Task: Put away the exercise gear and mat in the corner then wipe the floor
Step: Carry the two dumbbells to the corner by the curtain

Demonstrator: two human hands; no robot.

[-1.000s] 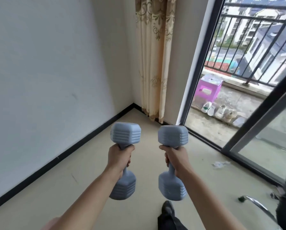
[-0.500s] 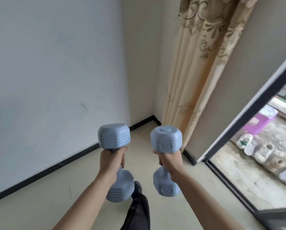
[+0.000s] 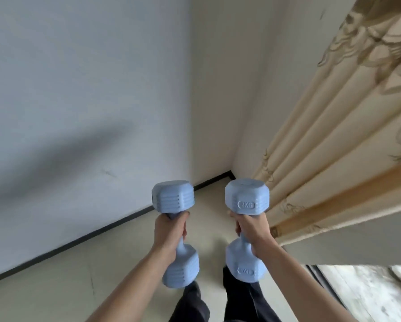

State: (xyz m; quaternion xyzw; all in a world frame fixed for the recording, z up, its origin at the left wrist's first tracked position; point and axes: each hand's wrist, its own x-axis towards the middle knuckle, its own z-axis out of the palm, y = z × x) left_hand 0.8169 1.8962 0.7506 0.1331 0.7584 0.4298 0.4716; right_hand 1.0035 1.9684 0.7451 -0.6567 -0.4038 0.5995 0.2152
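The room around you is a corner where a pale bluish wall (image 3: 78, 101) meets a cream wall (image 3: 218, 89), with a black skirting strip (image 3: 97, 233) along the bottom and a light floor (image 3: 62, 282) under it. On your right a beige curtain (image 3: 334, 163) with a brown leaf pattern hangs down to the floor. At the lower right you see a dark door track (image 3: 320, 284) and rough grey ground (image 3: 376, 296) outside. Your left hand (image 3: 170, 231) is wrapped firmly round the handle of a light blue dumbbell (image 3: 173, 198), and your right hand (image 3: 250, 228) grips the handle of a second blue dumbbell (image 3: 247, 198) (its upper head reads "2KG"). Both weights stand nearly upright in front of you, side by side but apart, above the floor and near the corner; the right one is just beside the curtain. Under them your dark trousers (image 3: 195, 303) show.
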